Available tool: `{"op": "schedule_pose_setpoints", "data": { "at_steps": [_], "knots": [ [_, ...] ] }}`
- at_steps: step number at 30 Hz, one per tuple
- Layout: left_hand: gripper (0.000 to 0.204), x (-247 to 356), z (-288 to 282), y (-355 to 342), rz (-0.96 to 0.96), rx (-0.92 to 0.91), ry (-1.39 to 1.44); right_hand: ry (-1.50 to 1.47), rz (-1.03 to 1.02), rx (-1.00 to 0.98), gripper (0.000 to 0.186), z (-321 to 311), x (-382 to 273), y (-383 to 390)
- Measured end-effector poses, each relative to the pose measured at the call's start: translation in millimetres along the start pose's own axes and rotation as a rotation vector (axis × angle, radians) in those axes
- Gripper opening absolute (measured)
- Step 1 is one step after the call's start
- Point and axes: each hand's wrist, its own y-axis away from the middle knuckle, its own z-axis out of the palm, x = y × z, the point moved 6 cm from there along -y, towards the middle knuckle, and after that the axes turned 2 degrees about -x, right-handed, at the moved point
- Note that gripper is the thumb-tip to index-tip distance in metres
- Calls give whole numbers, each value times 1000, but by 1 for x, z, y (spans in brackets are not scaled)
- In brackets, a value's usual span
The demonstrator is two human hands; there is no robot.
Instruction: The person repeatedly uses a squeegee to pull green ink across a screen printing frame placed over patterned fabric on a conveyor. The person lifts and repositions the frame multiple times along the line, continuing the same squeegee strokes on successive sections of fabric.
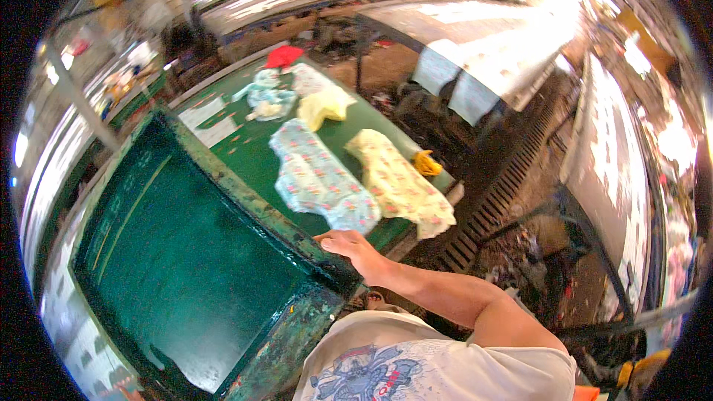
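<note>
A large screen-printing frame (249, 212) with a dark green mesh and green-smeared, worn edges is tilted up on the left. My right hand (350, 249) is closed on its rim at the near right corner, the thumb side lying along the edge. My left hand is out of sight. Beyond the frame stretches a green table (249, 150). On it lie a light blue floral fabric piece (319, 178) and a pale yellow floral fabric piece (401, 182), side by side and close to my right hand. Neither is touched by the hand.
Farther along the table are a crumpled yellow cloth (324, 106), a light blue cloth bundle (267, 95), a red cloth (284, 56) and white paper sheets (212, 126). An orange-yellow bundle (427, 163) sits at the right edge. Long tables (613, 156) stand across the aisle.
</note>
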Motion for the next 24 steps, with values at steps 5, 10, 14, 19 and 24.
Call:
{"op": "schedule_pose_setpoints", "data": {
  "at_steps": [5,10,14,19,24],
  "knots": [
    [72,37,109,44,4,-169,9,44,-55,105,61,-63,-33,38],
    [73,43,177,64,9,-274,35,-42,-53,156,59,-92,-43,48],
    [75,21,205,70,-30,-303,63,85,-124,191,57,-115,-65,51],
    [76,8,237,94,-55,-308,54,22,-122,195,58,-159,-79,45],
    [78,12,258,135,-49,-256,32,142,-170,142,55,-215,-103,17]
  ]
}}
